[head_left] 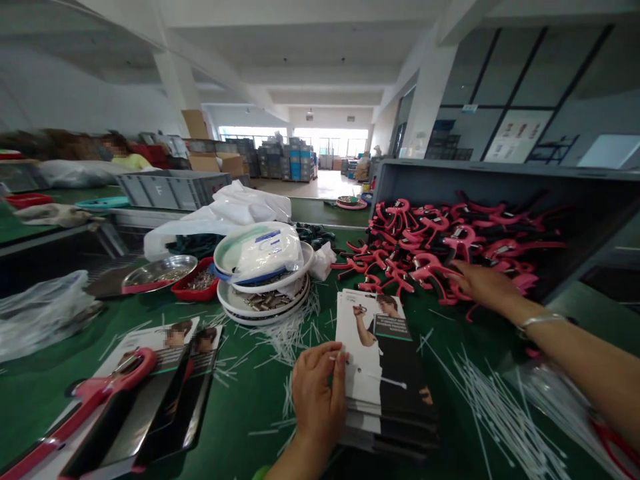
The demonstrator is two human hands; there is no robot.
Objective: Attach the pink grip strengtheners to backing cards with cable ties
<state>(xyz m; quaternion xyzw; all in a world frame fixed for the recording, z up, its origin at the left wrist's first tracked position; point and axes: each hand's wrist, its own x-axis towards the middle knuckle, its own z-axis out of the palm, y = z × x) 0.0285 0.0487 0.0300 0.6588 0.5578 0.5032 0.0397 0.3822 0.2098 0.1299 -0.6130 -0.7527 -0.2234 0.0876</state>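
My left hand (320,393) is closed at the left edge of a stack of printed cards (357,333), its thumb and fingers pinching the end of a white cable tie (395,382) that lies across the top card. At the right, my right hand (483,283) reaches to the near side of a heap of pink and black hand tools (400,237), its fingers closed round part of a pink tool (433,269). The heap spills out of a tilted grey crate (500,170). More tools (95,393) lie on cards at the lower left.
Loose cable ties (500,407) are scattered right of the cards. Behind my left hand stand stacked white plates (265,303), a red tray (200,283) and a metal dish (160,273). Plastic bags (45,313) lie left. Farther back are a grey bin (175,190) and a person (130,159).
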